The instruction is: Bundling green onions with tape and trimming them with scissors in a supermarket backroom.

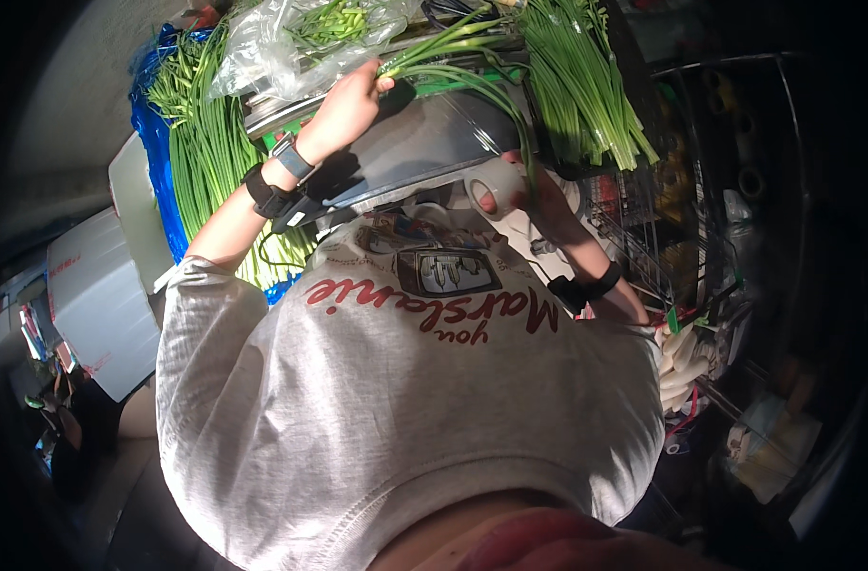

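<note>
My left hand (350,100) is raised over the counter and grips a bunch of long green stalks (453,52) near their cut ends. My right hand (538,190) is lower and to the right, holding a roll of clear tape (491,190) close to my chest; its fingers are mostly hidden behind the roll. A few stalks of the bunch curve down toward the tape. Both wrists wear black straps, and the left one also carries a watch.
Heaps of green stalks lie on blue sheeting (153,143) at left and on the counter at upper right (576,86). A clear plastic bag of greens (291,38) sits at the top. White boxes (91,285) stand at left, and wire shelving (729,190) stands at right.
</note>
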`<act>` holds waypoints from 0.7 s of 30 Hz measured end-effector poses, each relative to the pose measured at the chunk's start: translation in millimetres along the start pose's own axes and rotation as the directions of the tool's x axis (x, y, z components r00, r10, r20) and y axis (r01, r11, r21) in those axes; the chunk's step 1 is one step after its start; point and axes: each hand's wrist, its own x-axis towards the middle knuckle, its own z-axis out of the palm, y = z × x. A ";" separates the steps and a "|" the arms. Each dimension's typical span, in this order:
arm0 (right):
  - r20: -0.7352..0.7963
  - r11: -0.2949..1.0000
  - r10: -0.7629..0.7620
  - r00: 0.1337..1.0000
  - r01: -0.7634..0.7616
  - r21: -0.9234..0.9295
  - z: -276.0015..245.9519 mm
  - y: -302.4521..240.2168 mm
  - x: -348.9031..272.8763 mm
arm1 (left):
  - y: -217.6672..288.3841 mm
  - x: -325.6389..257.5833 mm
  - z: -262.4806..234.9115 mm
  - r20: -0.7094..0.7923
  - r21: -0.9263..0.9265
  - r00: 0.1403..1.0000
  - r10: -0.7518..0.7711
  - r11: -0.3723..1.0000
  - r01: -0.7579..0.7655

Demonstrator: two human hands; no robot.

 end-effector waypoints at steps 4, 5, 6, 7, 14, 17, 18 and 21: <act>-0.021 0.977 -0.040 0.999 0.044 0.211 17.1 -16.9 -20.3 | -6.6 -4.9 22.9 0.121 0.122 0.992 0.041 0.991 -0.056; 0.070 0.978 -0.132 0.989 0.118 0.170 25.8 -28.7 -22.8 | -10.5 -5.3 30.2 0.161 0.188 0.984 0.076 0.976 -0.106; 0.113 0.973 -0.188 0.976 0.169 0.157 34.8 -39.7 -19.7 | -15.5 -9.1 37.3 0.144 0.229 0.974 0.177 0.951 -0.207; 0.052 0.959 -0.284 0.958 0.282 0.045 34.3 -38.7 -12.8 | -18.9 -14.3 43.0 0.151 0.226 0.972 0.179 0.951 -0.211; 0.229 0.965 -0.215 0.949 0.242 -0.096 32.6 -104.8 91.8 | -15.5 -43.0 55.5 0.302 0.374 0.860 0.412 0.778 -0.504; 0.271 0.976 -0.114 0.956 0.158 -0.150 26.3 -78.9 133.7 | -17.3 -60.3 41.7 0.246 0.289 0.789 0.563 0.734 -0.614; 0.314 0.984 -0.079 0.946 0.125 -0.129 24.4 -68.6 143.5 | -17.8 -65.6 33.9 0.215 0.259 0.768 0.603 0.723 -0.640; 0.456 1.000 0.000 0.890 0.010 -0.020 33.0 -43.7 153.7 | -18.7 -83.0 1.7 0.184 0.193 0.768 0.613 0.744 -0.640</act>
